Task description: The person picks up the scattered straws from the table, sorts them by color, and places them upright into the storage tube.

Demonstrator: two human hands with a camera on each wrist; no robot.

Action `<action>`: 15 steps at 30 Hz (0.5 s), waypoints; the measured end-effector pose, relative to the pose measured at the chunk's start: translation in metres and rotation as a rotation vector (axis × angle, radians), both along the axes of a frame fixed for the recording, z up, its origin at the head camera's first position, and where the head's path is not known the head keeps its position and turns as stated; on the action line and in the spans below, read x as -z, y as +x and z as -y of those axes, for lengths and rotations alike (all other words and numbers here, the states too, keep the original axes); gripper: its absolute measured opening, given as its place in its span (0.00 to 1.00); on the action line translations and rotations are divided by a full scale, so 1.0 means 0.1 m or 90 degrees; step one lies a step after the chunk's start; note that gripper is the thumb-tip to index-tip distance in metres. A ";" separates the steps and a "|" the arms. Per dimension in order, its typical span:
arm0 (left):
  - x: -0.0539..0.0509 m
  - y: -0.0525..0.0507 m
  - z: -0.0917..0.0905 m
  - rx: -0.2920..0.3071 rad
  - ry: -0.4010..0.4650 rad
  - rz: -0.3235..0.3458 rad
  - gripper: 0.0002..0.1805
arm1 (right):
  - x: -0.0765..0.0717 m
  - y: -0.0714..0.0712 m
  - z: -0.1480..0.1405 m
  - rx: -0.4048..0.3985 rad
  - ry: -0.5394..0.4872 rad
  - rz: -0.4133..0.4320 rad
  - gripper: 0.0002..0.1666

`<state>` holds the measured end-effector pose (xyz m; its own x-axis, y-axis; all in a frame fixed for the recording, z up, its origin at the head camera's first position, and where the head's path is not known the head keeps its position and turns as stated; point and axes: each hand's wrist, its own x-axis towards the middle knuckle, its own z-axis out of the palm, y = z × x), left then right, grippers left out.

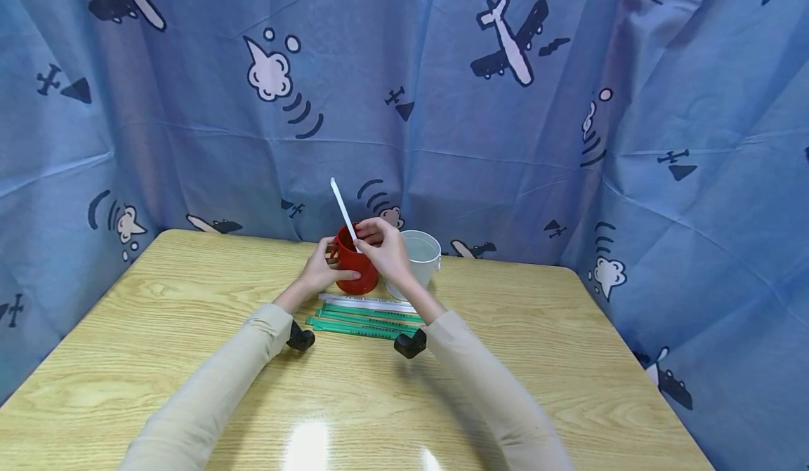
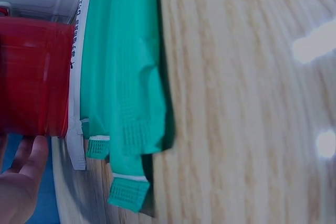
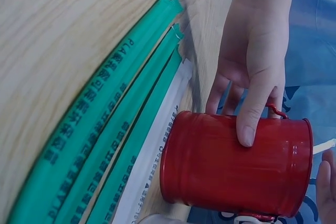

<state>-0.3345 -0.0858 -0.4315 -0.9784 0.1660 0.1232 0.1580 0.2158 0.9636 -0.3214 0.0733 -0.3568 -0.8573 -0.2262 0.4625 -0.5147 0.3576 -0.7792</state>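
My left hand (image 1: 320,269) grips a small red bucket (image 1: 357,274) from its left side, the thumb laid along its wall in the right wrist view. A straw in a white wrapper (image 1: 343,211) stands tilted in the bucket's mouth, leaning left, its lower end hidden inside. My right hand (image 1: 385,248) is over the bucket's rim, thumb and forefinger apart, with the thumb tip beside the straw; whether it touches is unclear. In the left wrist view, fingers of the left hand (image 2: 23,182) rest against the bucket's base end. The right hand shows only partly in the right wrist view.
A white bucket (image 1: 422,250) stands right of the red one, partly behind the right hand. In front lie several green-wrapped straws (image 1: 354,329) and white-wrapped straws (image 1: 341,302), side by side. A blue patterned curtain (image 1: 379,106) hangs behind the wooden table (image 1: 537,373).
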 end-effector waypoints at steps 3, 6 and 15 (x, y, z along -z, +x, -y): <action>-0.01 0.01 0.00 0.004 0.013 0.002 0.46 | 0.00 0.04 -0.03 -0.001 0.000 0.009 0.15; -0.08 0.08 0.00 0.010 0.018 0.003 0.46 | -0.03 0.13 -0.06 -0.007 0.001 0.016 0.16; 0.01 0.00 -0.01 0.002 0.017 -0.007 0.47 | 0.03 0.18 -0.21 -0.010 0.036 -0.003 0.14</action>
